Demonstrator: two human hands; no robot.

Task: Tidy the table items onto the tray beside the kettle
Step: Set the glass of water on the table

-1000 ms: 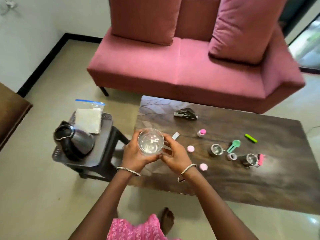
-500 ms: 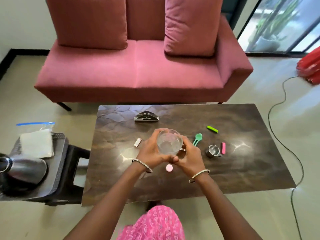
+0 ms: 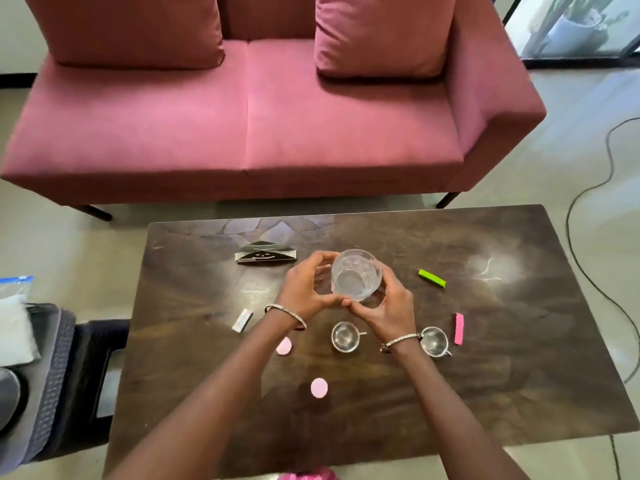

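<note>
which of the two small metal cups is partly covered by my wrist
The metal cup on the right, beside the pink clip; the right hand's wrist overlaps it. The other cup shows fully.

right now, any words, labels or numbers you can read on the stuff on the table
None can be read.
Black folded triangular card: pale marks on its face, too blurred to read as letters.
Small white rectangular packet: any print is too small to tell.
Clear glass tumbler, held in both hands: no label visible.
</note>
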